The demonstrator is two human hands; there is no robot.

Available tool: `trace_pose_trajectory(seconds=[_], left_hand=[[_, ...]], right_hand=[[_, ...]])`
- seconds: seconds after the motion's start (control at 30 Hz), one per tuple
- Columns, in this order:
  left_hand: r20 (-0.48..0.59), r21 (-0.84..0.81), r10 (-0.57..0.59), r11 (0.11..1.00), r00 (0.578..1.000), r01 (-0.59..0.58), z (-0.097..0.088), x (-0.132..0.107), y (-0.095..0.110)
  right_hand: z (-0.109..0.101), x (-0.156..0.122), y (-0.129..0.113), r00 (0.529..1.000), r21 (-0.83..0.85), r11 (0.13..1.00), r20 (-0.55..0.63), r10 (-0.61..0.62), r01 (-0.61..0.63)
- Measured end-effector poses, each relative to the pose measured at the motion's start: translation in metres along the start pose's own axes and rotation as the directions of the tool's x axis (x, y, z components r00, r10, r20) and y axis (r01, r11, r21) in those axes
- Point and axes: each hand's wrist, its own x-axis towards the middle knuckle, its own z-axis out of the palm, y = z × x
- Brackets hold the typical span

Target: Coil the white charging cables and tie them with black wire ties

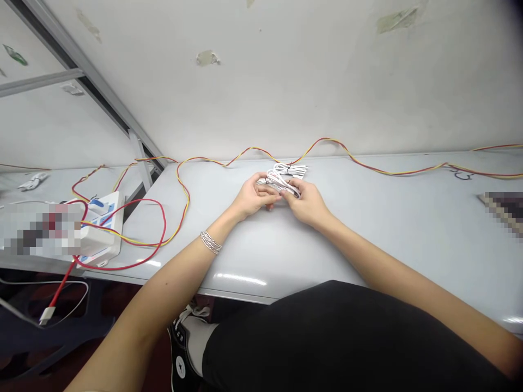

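Observation:
Both of my hands meet over a bundle of coiled white cable (281,182) near the far side of the grey table (368,228). My left hand (253,197) pinches the bundle's left end with curled fingers. My right hand (307,202) grips the bundle's right side, fingers closed round the coils. A second small coil of white cable with a dark tie (292,170) lies just behind the held bundle. A silver bracelet (210,242) is on my left wrist.
Red and yellow wires (347,155) snake along the table's back edge by the wall. A white power strip box (102,228) with looped red wire sits at the left. A blurred patch lies at the right edge. Metal frame bars rise at the left.

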Motion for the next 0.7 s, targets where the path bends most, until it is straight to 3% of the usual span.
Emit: trace_pose_trajectory(seconds=[0.23, 0.47, 0.7], left_hand=[[-0.072, 0.052, 0.021, 0.998, 0.997, -0.017, 0.005, -0.002, 0.002], [-0.143, 0.096, 0.116, 0.99, 0.983, -0.103, 0.011, -0.004, 0.007], [-0.103, 0.188, 0.16, 0.972, 0.982, -0.139, 0.013, -0.006, 0.006]], right_hand=[[0.001, 0.0, 0.002, 0.998, -0.017, 1.0, -0.052, 0.022, -0.022], [0.001, -0.002, -0.001, 0.984, 0.086, 0.996, -0.177, 0.006, 0.009], [0.003, -0.001, 0.001, 0.978, 0.133, 0.991, -0.204, 0.031, -0.003]])
